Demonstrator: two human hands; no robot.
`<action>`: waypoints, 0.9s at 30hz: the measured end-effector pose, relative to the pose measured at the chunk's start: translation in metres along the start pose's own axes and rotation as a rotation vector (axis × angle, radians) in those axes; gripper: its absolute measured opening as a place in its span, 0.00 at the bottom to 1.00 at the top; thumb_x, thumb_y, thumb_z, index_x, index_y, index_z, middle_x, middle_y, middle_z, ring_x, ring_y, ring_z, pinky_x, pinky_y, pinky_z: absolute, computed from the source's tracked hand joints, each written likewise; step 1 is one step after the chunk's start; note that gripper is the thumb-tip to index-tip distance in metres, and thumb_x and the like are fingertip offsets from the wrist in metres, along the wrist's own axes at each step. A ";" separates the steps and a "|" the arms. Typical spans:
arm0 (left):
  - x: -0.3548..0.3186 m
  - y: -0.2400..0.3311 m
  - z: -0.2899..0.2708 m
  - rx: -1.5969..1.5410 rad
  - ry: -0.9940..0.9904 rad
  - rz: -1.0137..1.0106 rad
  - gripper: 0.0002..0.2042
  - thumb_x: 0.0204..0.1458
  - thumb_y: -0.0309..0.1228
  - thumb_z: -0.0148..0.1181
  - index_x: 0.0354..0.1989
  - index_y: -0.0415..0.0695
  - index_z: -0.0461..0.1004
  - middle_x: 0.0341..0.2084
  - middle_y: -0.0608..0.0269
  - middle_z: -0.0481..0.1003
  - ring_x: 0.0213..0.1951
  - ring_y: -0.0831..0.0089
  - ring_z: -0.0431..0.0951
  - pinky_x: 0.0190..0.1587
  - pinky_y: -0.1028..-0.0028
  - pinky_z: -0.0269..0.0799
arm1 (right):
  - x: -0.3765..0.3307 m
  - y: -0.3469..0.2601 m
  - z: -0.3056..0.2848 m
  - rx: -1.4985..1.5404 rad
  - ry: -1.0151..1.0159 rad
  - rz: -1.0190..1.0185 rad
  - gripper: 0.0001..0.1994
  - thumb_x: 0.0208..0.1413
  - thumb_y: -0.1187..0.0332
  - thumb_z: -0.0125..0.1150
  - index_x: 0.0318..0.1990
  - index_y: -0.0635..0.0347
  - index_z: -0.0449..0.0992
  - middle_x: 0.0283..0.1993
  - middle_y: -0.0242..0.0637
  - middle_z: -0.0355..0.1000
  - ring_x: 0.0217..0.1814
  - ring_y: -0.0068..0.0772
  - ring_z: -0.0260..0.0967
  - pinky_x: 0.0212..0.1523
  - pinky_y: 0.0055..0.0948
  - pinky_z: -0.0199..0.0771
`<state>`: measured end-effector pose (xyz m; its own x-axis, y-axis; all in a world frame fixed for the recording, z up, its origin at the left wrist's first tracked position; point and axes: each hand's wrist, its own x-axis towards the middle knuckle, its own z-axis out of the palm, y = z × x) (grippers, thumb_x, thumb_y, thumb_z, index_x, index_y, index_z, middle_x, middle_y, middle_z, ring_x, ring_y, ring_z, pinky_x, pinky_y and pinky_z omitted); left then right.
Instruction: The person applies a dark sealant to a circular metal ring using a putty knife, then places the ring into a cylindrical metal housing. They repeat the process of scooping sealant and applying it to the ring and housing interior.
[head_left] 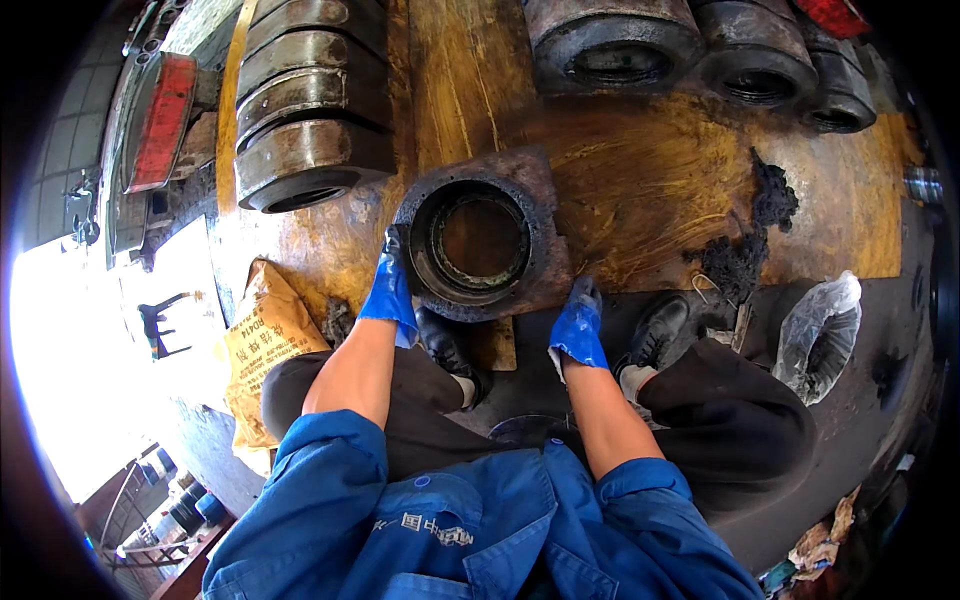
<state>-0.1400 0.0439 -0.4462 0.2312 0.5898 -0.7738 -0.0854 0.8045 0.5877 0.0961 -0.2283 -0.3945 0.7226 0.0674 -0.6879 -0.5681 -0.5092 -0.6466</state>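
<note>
A thick, grimy metal block with a large round bore stands out in the middle, at the near edge of a brown, stained board. My left hand, in a blue glove with blackened fingers, grips the block's left side; its thumb is hard to make out. On the other side, my right hand wears a matching glove and holds the block at its near right corner. The undersides of both hands are hidden. Through the bore, a dark brown surface shows.
Several ring-shaped metal parts stand in a row at the far left. More heavy bored parts line the far right. Black grease-like clumps lie on the board. A brown paper sack is at left, a clear plastic bag at right.
</note>
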 end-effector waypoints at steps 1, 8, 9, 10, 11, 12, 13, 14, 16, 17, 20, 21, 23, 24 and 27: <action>-0.002 0.000 0.004 0.004 0.007 -0.002 0.30 0.63 0.57 0.44 0.58 0.43 0.71 0.51 0.58 0.76 0.48 0.62 0.76 0.55 0.61 0.71 | -0.003 0.002 -0.004 0.106 -0.082 0.138 0.26 0.67 0.48 0.46 0.58 0.61 0.71 0.57 0.43 0.72 0.56 0.42 0.69 0.54 0.43 0.69; -0.009 0.013 0.024 0.029 0.075 0.032 0.27 0.63 0.54 0.45 0.56 0.42 0.71 0.49 0.59 0.76 0.46 0.64 0.75 0.53 0.64 0.71 | -0.010 -0.014 -0.007 0.895 -0.403 0.612 0.24 0.67 0.49 0.44 0.59 0.57 0.69 0.59 0.41 0.70 0.63 0.46 0.66 0.58 0.53 0.69; -0.012 0.013 0.023 0.028 0.089 0.035 0.27 0.63 0.53 0.45 0.56 0.42 0.71 0.49 0.59 0.75 0.46 0.65 0.75 0.53 0.64 0.71 | -0.011 -0.018 -0.009 0.734 -0.450 0.459 0.23 0.67 0.51 0.44 0.59 0.57 0.68 0.60 0.41 0.70 0.63 0.46 0.66 0.59 0.52 0.69; -0.014 0.014 0.023 0.027 0.101 0.037 0.26 0.63 0.53 0.45 0.56 0.42 0.71 0.49 0.59 0.75 0.46 0.65 0.75 0.53 0.65 0.71 | -0.010 -0.022 -0.010 0.571 -0.470 0.304 0.22 0.67 0.53 0.45 0.59 0.58 0.68 0.61 0.41 0.69 0.63 0.46 0.66 0.60 0.51 0.69; -0.016 0.015 0.022 0.023 0.113 0.042 0.26 0.63 0.52 0.45 0.56 0.42 0.71 0.48 0.60 0.75 0.45 0.65 0.75 0.53 0.65 0.71 | -0.012 -0.019 -0.016 0.163 -0.481 -0.032 0.21 0.67 0.56 0.46 0.60 0.59 0.67 0.61 0.42 0.69 0.64 0.46 0.65 0.61 0.50 0.69; -0.023 0.015 0.018 0.024 0.130 0.044 0.26 0.63 0.52 0.45 0.55 0.42 0.71 0.48 0.60 0.75 0.45 0.66 0.75 0.52 0.66 0.71 | -0.012 -0.019 -0.017 0.163 -0.504 -0.055 0.20 0.66 0.59 0.48 0.60 0.60 0.67 0.62 0.42 0.68 0.64 0.46 0.66 0.61 0.48 0.69; -0.027 0.016 0.016 0.020 0.141 0.050 0.25 0.64 0.51 0.45 0.55 0.42 0.71 0.48 0.60 0.75 0.45 0.66 0.75 0.52 0.66 0.71 | -0.012 -0.021 -0.017 0.163 -0.530 -0.079 0.20 0.65 0.62 0.50 0.61 0.61 0.66 0.62 0.43 0.67 0.64 0.45 0.66 0.62 0.46 0.69; -0.029 0.017 0.016 0.016 0.150 0.059 0.25 0.64 0.51 0.45 0.55 0.41 0.71 0.47 0.60 0.75 0.45 0.66 0.75 0.52 0.66 0.71 | -0.011 -0.023 -0.015 0.568 -0.564 0.220 0.20 0.63 0.66 0.53 0.61 0.62 0.66 0.63 0.44 0.67 0.63 0.45 0.66 0.61 0.44 0.70; -0.030 0.019 0.016 0.010 0.168 0.074 0.24 0.64 0.50 0.46 0.54 0.41 0.72 0.47 0.60 0.75 0.44 0.67 0.75 0.51 0.67 0.71 | -0.010 -0.022 -0.009 0.844 -0.573 0.468 0.22 0.59 0.71 0.57 0.60 0.63 0.65 0.63 0.46 0.66 0.63 0.44 0.67 0.61 0.40 0.71; -0.026 0.021 0.019 0.010 0.175 0.085 0.24 0.64 0.50 0.46 0.54 0.41 0.72 0.47 0.61 0.75 0.44 0.67 0.75 0.51 0.67 0.71 | -0.010 -0.017 -0.007 0.722 -0.575 0.405 0.23 0.57 0.73 0.60 0.60 0.63 0.66 0.63 0.46 0.66 0.63 0.43 0.67 0.60 0.39 0.71; -0.012 0.030 0.026 0.015 0.184 0.127 0.23 0.64 0.48 0.46 0.53 0.41 0.72 0.46 0.61 0.75 0.43 0.68 0.74 0.50 0.69 0.70 | -0.014 -0.004 -0.006 0.067 -0.621 -0.064 0.26 0.56 0.68 0.63 0.61 0.63 0.65 0.61 0.45 0.68 0.61 0.43 0.68 0.59 0.41 0.72; -0.006 0.034 0.030 0.020 0.184 0.142 0.23 0.64 0.48 0.46 0.53 0.41 0.72 0.46 0.61 0.75 0.43 0.69 0.74 0.50 0.69 0.70 | -0.017 -0.001 -0.007 -0.198 -0.629 -0.269 0.27 0.57 0.65 0.63 0.62 0.63 0.64 0.60 0.44 0.69 0.60 0.43 0.69 0.59 0.43 0.72; 0.008 0.044 0.039 0.031 0.183 0.171 0.22 0.64 0.47 0.46 0.52 0.40 0.72 0.45 0.62 0.75 0.42 0.69 0.74 0.49 0.70 0.70 | -0.027 -0.008 -0.002 -0.253 -0.646 -0.300 0.27 0.53 0.68 0.66 0.60 0.63 0.66 0.60 0.45 0.70 0.61 0.41 0.69 0.59 0.38 0.71; 0.012 0.047 0.043 0.035 0.187 0.179 0.22 0.64 0.47 0.46 0.52 0.40 0.72 0.45 0.62 0.75 0.42 0.70 0.74 0.49 0.70 0.70 | -0.032 -0.012 0.001 -0.279 -0.653 -0.316 0.27 0.51 0.70 0.68 0.59 0.63 0.66 0.60 0.45 0.70 0.61 0.39 0.69 0.60 0.35 0.71; 0.024 0.054 0.053 0.035 0.186 0.200 0.21 0.64 0.45 0.47 0.51 0.40 0.72 0.44 0.62 0.75 0.42 0.71 0.74 0.48 0.71 0.70 | -0.034 -0.012 0.008 -0.390 -0.571 -0.405 0.27 0.50 0.67 0.70 0.57 0.64 0.68 0.57 0.46 0.73 0.60 0.39 0.70 0.59 0.35 0.71</action>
<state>-0.0876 0.0976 -0.4206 0.0305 0.7422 -0.6695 -0.0772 0.6696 0.7387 0.0752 -0.2175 -0.3657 0.4704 0.6861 -0.5549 -0.0495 -0.6074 -0.7929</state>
